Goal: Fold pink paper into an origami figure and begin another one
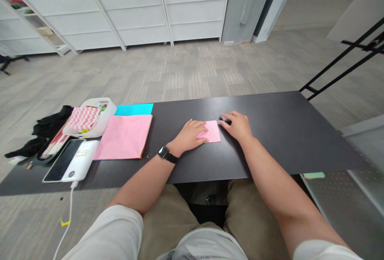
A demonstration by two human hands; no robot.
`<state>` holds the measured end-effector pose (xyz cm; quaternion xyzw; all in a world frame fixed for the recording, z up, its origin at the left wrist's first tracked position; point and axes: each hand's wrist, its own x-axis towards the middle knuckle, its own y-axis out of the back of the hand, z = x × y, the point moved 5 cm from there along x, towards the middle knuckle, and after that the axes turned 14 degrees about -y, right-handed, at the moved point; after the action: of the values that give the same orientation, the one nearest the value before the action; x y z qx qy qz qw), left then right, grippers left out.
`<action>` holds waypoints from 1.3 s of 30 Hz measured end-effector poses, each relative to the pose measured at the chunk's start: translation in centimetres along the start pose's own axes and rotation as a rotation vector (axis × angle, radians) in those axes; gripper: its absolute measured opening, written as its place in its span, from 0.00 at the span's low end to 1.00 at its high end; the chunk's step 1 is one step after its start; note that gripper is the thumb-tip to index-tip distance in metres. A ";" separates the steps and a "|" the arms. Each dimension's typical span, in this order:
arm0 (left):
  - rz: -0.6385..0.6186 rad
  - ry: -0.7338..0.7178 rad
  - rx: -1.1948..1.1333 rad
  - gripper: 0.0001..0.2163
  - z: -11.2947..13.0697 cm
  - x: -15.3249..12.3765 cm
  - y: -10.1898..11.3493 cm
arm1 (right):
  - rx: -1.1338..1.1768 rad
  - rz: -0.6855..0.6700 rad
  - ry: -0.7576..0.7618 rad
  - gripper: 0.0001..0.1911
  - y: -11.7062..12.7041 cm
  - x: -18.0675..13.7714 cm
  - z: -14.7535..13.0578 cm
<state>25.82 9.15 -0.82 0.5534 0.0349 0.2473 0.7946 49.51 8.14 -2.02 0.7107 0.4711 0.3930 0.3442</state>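
Note:
A small pink square of paper [213, 131] lies on the dark table, its left part under my left hand [189, 134]. My left hand rests on it with the fingers stretched out and spread; a black watch is on that wrist. Just beyond the paper's right edge is my right hand [239, 127], its thumb and fingers apart and slightly bent. Dark shade fills the gap between thumb and forefinger, and no held object can be made out there.
Left of my hands lies a stack of larger pink paper [126, 136], with a cyan sheet [135, 109] behind it. Farther left are a white basket [109, 112] holding a pink-and-white patterned item, a phone [63, 160], a white power bank [79, 162] with a cable, and black cloth [52, 122].

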 end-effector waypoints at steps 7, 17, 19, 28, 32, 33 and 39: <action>-0.040 0.048 0.019 0.20 -0.3 -0.5 0.8 | 0.082 -0.095 0.218 0.10 -0.7 -0.3 -2.7; -0.013 0.068 0.034 0.22 -0.5 -0.3 0.7 | 0.028 -0.179 0.285 0.09 -1.8 0.0 -3.2; -0.016 0.069 0.034 0.22 -0.5 -0.3 0.6 | 0.026 -0.174 0.277 0.09 -1.7 0.0 -2.9; -0.037 0.077 0.026 0.25 -0.5 -0.4 0.7 | 0.034 -0.196 0.297 0.11 -1.4 -0.2 -2.4; -0.040 0.084 0.024 0.25 -0.7 -0.4 0.5 | 0.021 -0.217 0.302 0.13 -1.3 -0.5 -2.0; -0.039 0.082 0.024 0.25 -0.8 -0.5 0.4 | 0.019 -0.227 0.303 0.14 -1.2 -0.7 -1.9; -0.019 0.069 0.018 0.25 -1.0 -0.5 0.2 | -0.001 -0.293 0.309 0.21 -0.7 -1.1 -1.6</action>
<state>24.97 9.80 -1.11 0.5514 0.0695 0.2584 0.7901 47.50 7.48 -2.15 0.5656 0.6164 0.4433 0.3219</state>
